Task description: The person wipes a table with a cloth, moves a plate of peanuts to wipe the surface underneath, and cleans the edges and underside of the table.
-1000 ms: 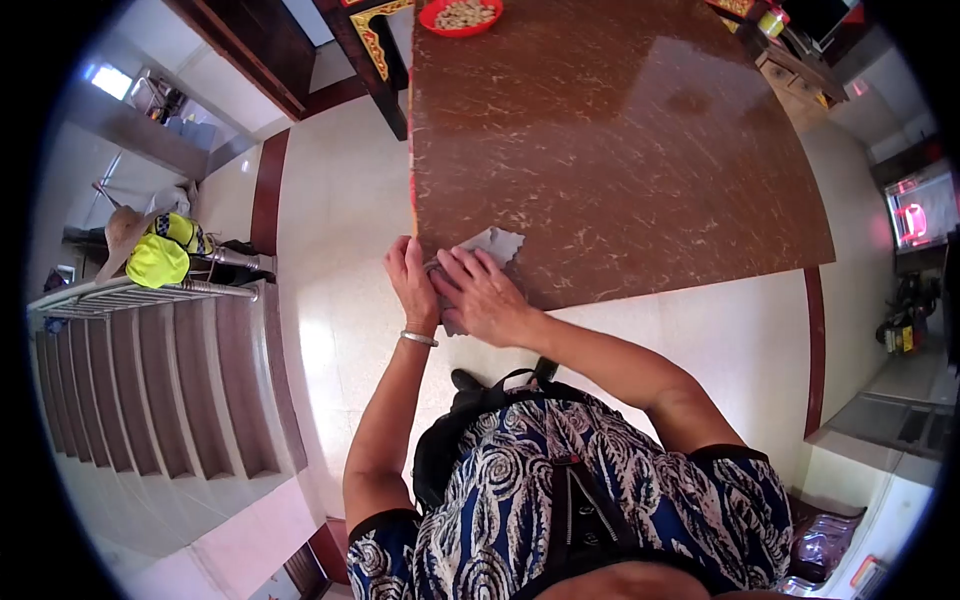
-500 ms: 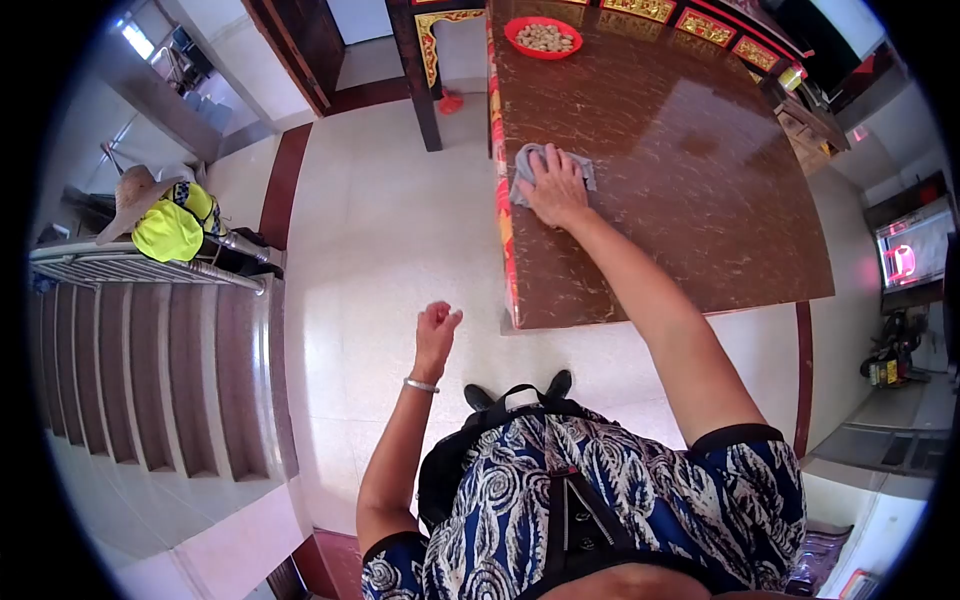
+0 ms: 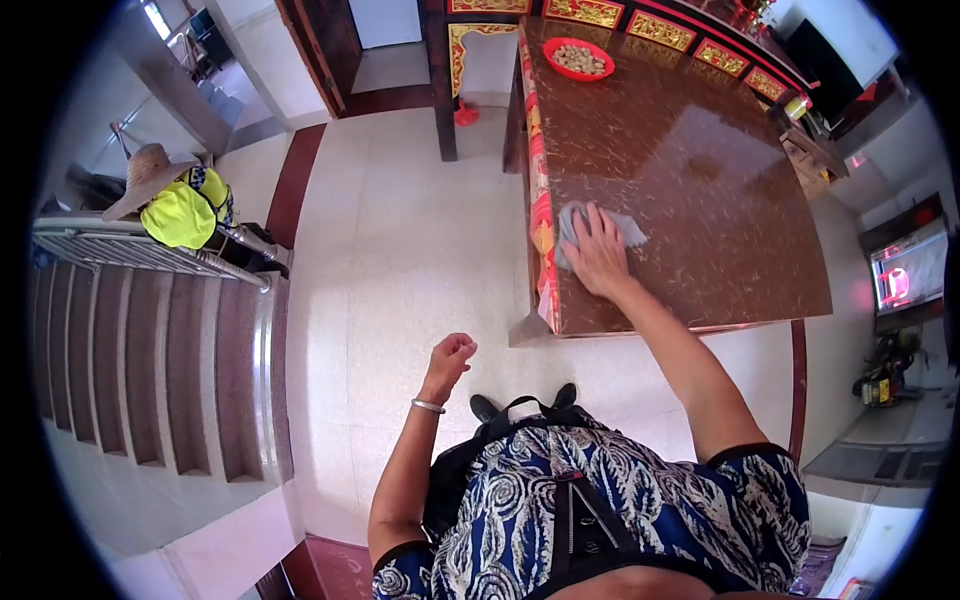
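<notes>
My right hand [image 3: 602,258] presses a grey cloth [image 3: 629,229] onto the glossy brown marbled top of a table [image 3: 700,240], close to its left edge. The cloth is bunched under and around my fingers, with one corner sticking out to the right. My left hand [image 3: 450,364] hangs in the air to the left of the table, above the tiled floor. Its fingers are curled in and nothing shows in them; a silver bangle circles that wrist.
A red plastic dish of nuts [image 3: 579,60] stands at the table's far left corner. Behind it is a dark cabinet with gilded panels [image 3: 661,30]. On the left, a metal railing [image 3: 150,245] bearing a straw hat [image 3: 150,178] and yellow garment borders stairs [image 3: 150,360].
My right hand and the cloth have slid nearer to me along the table's left edge. My left hand stays curled, slightly lower in view. The whole view has shifted a little.
</notes>
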{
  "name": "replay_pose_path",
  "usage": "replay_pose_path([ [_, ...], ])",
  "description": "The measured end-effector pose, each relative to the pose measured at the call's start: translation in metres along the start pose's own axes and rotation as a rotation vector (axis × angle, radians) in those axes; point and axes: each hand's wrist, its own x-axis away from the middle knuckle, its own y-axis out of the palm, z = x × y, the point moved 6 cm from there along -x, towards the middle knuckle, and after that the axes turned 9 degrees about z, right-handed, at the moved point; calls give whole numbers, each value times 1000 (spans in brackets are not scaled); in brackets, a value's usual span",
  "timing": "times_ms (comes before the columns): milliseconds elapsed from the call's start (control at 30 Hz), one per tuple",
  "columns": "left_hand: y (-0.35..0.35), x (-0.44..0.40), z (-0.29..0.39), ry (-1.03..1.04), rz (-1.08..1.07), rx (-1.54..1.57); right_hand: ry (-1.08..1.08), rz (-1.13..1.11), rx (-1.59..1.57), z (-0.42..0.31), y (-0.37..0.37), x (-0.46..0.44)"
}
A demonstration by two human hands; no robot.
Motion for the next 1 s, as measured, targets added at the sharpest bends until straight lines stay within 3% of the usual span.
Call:
replay_pose_path([
  [167,-37,-2,-6,-4,-32,-33,27,-135,-30,-26,-37,66],
  [333,-82,-3,-24,-31,143,59,76,-134,-2,-35,-32,69],
  [400,-93,-2,-34,-56,119,48,95,-109,22,-37,-24,56],
  [700,-129,-15,-26,-82,148,97,28,76,68,-7,38,-72],
  [1000,-199,-86,18,-105,257,76,206,19,88,37,91,-206],
])
